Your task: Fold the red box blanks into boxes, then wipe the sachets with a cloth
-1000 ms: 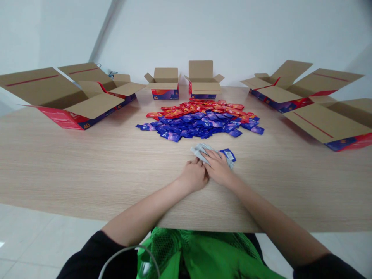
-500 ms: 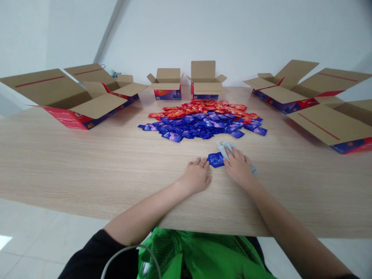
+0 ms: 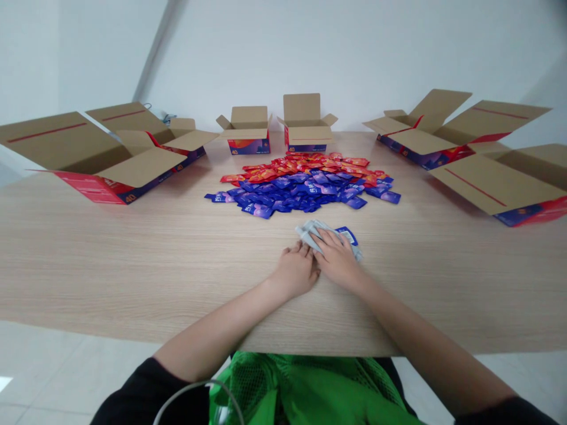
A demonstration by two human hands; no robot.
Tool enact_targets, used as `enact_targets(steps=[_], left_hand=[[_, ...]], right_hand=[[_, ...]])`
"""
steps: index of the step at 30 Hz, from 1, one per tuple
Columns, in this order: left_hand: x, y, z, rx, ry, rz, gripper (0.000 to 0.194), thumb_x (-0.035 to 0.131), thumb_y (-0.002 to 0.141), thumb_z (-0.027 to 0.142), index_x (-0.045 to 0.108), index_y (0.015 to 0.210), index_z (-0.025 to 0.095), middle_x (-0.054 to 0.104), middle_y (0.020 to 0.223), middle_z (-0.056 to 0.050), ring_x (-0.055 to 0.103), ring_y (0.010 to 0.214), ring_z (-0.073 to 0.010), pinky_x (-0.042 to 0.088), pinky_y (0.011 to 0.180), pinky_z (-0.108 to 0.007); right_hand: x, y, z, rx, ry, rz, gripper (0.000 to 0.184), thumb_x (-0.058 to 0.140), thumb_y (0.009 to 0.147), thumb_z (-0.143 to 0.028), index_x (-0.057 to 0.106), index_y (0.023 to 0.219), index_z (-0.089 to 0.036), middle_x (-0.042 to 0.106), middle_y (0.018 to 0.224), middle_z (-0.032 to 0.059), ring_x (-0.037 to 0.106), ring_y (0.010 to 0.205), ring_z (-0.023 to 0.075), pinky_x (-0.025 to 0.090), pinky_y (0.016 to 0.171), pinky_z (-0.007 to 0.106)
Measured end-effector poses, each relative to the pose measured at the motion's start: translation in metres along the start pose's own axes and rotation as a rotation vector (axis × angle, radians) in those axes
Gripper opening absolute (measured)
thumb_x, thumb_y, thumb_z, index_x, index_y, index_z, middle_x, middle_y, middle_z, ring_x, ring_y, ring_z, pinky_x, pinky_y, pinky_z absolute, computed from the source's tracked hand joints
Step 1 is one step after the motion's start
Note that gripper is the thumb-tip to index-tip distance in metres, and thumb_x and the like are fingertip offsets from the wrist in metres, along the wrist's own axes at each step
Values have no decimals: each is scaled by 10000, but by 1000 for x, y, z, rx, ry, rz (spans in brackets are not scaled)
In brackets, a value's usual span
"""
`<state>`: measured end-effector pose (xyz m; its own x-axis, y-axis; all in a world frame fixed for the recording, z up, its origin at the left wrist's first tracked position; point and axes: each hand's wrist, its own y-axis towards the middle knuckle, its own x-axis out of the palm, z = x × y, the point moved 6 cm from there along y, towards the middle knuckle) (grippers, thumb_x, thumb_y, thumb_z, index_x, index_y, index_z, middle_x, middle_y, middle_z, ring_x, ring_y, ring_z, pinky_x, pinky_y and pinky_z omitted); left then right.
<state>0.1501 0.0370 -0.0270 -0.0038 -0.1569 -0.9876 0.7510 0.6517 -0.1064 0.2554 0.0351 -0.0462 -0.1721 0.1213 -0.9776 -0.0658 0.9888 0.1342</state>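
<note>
My right hand is pressed over a folded light grey cloth, gripping it against the table. Beneath the cloth lies a blue sachet; only its right end, with a white printed panel, shows. My left hand rests flat on the table just left of the cloth, fingers stretched forward and fingertips at the cloth's edge. Whether those fingertips touch the sachet's hidden left end, I cannot tell. Farther back is a heap of blue sachets, with red sachets behind them.
Open cardboard boxes stand around the heap: two small ones at the back, a left box and a right box. Larger boxes are at the left, and several more at the right. The wooden table's front edge is near my body.
My right hand has slid the cloth leftward along the blue sachet, covering its left part and baring its right end. My left hand has stayed beside it. The view has shifted slightly.
</note>
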Motion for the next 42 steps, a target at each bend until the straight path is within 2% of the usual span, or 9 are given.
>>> enact_targets(steps=[3,9,12,16,20,23,28,36,42], left_hand=[[2,1,-1,-8,-4,-9,622,432,941,410,394,1461,70,340,1558,-161,348,1411,-333,375,1088,-483],[4,1,-2,-19,-13,-21,623,431,939,415,387,1471,92,328,1567,-145,334,1421,-332,366,1096,-466],[3,1,-1,-25,-13,-15,623,430,938,406,386,1469,83,332,1564,-155,338,1418,-336,366,1093,-475],[1,1,0,-20,-16,2,611,446,931,399,400,1457,91,349,1552,-170,354,1406,-344,379,1076,-499],[-1,0,1,-1,-14,26,513,448,919,358,529,1346,85,469,1466,-190,351,1401,-341,385,1067,-490],[-1,0,1,6,-12,26,465,449,908,340,594,1265,79,533,1404,-195,377,1382,-339,402,1051,-475],[0,0,0,1,-18,13,547,441,923,393,496,1379,96,431,1502,-171,360,1400,-337,391,1063,-487],[3,2,-3,-6,-35,-13,638,451,924,424,388,1468,99,327,1568,-139,348,1412,-339,377,1080,-500],[3,0,-2,-4,-36,6,640,451,916,411,400,1461,79,343,1560,-143,357,1404,-344,375,1085,-496]], right_hand=[[-4,-8,26,104,-80,46,510,312,972,-318,436,1461,-244,357,1562,61,306,1416,255,212,1142,502],[-8,-15,67,302,-147,41,545,307,969,-341,394,1485,-188,375,1542,118,404,1339,294,347,1068,475],[-9,-13,65,313,-164,61,539,313,966,-326,419,1473,-176,400,1521,140,405,1334,311,342,1066,487],[-6,-5,37,217,-154,93,520,347,953,-303,464,1448,-197,395,1532,115,356,1374,318,278,1104,502],[3,5,-3,22,-19,35,524,346,947,-263,447,1461,-251,384,1549,42,328,1412,236,189,1168,440],[5,8,-15,-26,48,8,538,327,949,-242,416,1480,-249,383,1550,28,327,1416,197,185,1175,406],[1,1,2,-21,-16,42,520,322,962,-282,441,1464,-215,376,1552,57,315,1422,217,192,1172,421],[-5,-8,71,248,-111,129,522,311,969,-312,446,1452,-170,425,1509,125,403,1356,262,313,1098,436],[-4,-3,59,239,-121,133,512,319,970,-302,467,1443,-172,404,1523,127,374,1373,277,289,1110,451]])
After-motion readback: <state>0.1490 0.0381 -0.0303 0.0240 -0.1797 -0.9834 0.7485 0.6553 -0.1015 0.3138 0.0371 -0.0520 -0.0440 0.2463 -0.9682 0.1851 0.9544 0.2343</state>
